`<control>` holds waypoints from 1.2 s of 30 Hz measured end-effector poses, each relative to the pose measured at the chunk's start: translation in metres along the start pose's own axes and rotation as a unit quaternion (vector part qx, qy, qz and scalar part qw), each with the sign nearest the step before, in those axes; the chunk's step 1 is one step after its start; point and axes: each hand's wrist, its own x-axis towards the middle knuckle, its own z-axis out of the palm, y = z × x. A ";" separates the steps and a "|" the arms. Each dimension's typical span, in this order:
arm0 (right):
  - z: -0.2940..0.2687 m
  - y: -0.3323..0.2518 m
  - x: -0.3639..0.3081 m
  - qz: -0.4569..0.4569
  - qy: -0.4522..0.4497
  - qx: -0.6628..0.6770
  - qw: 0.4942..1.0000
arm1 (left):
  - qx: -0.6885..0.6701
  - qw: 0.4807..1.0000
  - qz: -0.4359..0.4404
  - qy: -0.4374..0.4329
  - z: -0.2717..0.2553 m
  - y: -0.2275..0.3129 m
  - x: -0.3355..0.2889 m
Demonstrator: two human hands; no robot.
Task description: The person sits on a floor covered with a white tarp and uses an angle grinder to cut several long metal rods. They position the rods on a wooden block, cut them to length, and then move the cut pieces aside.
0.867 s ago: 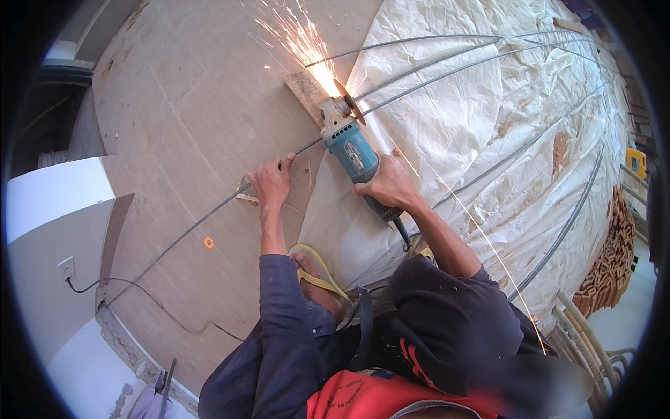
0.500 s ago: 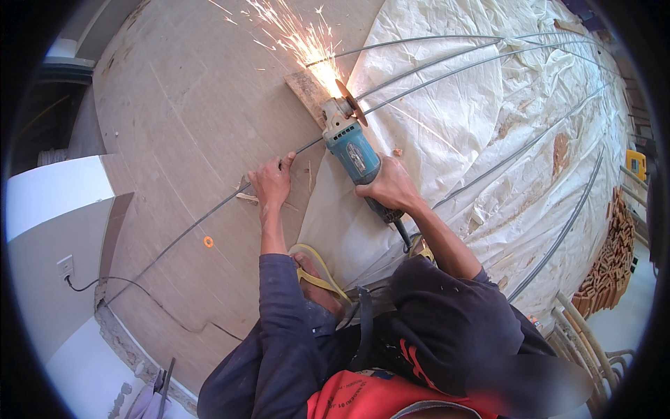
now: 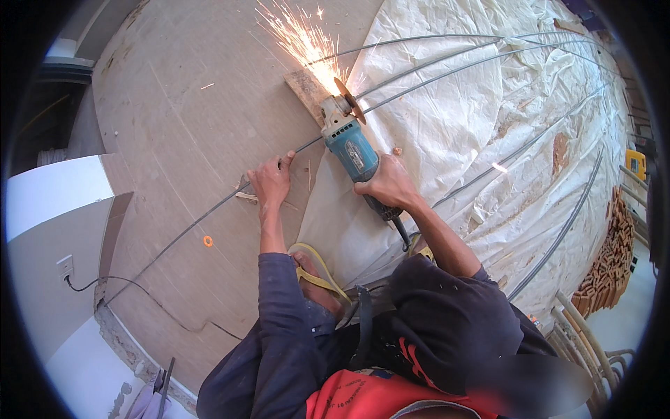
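Observation:
My right hand [image 3: 389, 183] is wrapped round the body of a teal angle grinder [image 3: 356, 152] with a grey head. Its brown cutting disc [image 3: 348, 100] stands at the far end, and bright sparks [image 3: 307, 45] fly from it toward the far left. My left hand [image 3: 271, 180] grips a long thin steel rod [image 3: 202, 218] on the floor, short of the grinder. The rod passes under the grinder's head, where the disc hides the contact point. A wooden board [image 3: 305, 94] lies beneath the rod by the disc.
Several more rods [image 3: 419, 68] lie across a crumpled white sheet [image 3: 447, 126] on the right. A power cord [image 3: 146, 290] runs from a wall socket [image 3: 65, 267] at left. An orange ring [image 3: 208, 241] lies on the tiles. Stacked brown pieces [image 3: 607, 258] are at far right.
The spray of sparks has shifted shape. The grinder and both hands stay almost in the same place.

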 end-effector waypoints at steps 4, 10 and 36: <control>0.005 0.009 0.003 -0.012 0.029 -0.006 0.999 | 0.000 1.000 -0.002 -0.007 -0.001 0.002 0.001; 0.001 -0.001 -0.003 -0.015 0.021 0.017 1.000 | -0.006 1.000 0.004 -0.001 0.000 -0.002 0.000; 0.003 0.007 -0.001 -0.013 0.016 0.006 1.000 | 0.000 1.000 -0.002 -0.012 -0.003 0.003 0.002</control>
